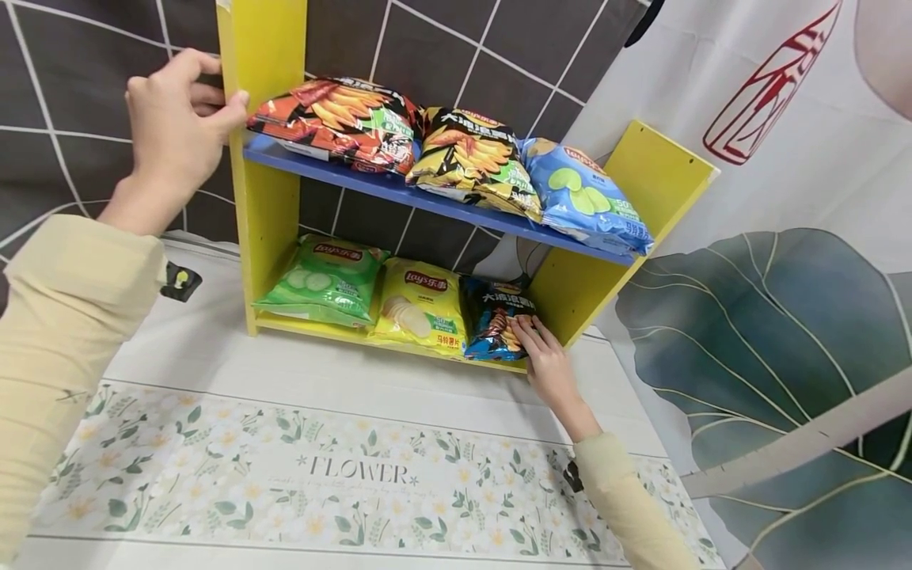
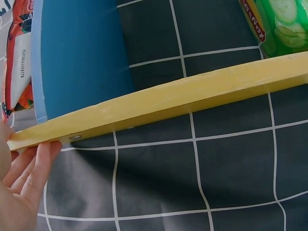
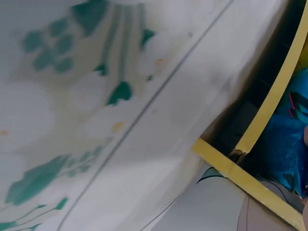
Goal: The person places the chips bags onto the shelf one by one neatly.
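My left hand (image 1: pixel 174 119) holds the yellow left side panel (image 1: pixel 267 47) of a two-tier shelf, thumb at its front edge and fingers behind. In the left wrist view those fingers (image 2: pixel 36 168) lie against the panel's outer face. At the lower right, my right hand (image 1: pixel 549 368) rests extended fingers on the front of a black and blue chip bag (image 1: pixel 492 313); its thumb is not clearly seen. Beside that bag lie a yellow chip bag (image 1: pixel 419 307) and a green one (image 1: pixel 328 281). The right wrist view shows only slivers of the hand by the blue bag (image 3: pixel 281 144).
On the blue upper board (image 1: pixel 342 176) lie a red chip bag (image 1: pixel 342 127), a black and gold one (image 1: pixel 473 162) and a light blue one (image 1: pixel 587 194). The shelf stands on a flowered cloth (image 1: pixel 285 443). Dark checked fabric (image 1: pixel 427 47) hangs behind.
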Demonstrator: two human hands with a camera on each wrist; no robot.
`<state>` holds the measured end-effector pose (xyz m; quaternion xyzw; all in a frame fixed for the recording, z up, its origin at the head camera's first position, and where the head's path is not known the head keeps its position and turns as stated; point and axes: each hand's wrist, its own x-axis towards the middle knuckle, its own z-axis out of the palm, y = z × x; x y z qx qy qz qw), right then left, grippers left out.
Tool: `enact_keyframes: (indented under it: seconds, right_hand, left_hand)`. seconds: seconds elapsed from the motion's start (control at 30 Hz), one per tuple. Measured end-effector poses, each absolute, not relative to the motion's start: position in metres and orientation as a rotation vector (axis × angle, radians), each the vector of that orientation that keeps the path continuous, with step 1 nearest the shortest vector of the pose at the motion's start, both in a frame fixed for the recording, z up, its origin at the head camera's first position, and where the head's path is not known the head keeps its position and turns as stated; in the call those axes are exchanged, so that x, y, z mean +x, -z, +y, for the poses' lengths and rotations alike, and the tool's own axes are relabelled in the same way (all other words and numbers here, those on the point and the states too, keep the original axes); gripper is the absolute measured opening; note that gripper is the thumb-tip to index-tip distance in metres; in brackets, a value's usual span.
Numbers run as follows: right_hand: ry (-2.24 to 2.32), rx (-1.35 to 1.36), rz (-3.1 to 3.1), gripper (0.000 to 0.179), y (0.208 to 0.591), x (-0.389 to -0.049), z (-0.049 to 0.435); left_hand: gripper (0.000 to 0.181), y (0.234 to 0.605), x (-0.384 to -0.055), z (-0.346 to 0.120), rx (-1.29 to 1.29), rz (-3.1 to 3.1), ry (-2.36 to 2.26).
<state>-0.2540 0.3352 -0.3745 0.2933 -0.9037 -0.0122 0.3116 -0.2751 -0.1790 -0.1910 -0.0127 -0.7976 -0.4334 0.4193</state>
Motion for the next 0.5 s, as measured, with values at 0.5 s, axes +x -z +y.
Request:
enact_keyframes:
  seconds: [0.5]
  right_hand:
    - [0.122, 0.659, -2.616, 0.072, 0.376, -0.240, 0.331]
  left_hand:
    - [0.043, 0.207, -0.271, -0.179, -0.076, -1.949, 1.069]
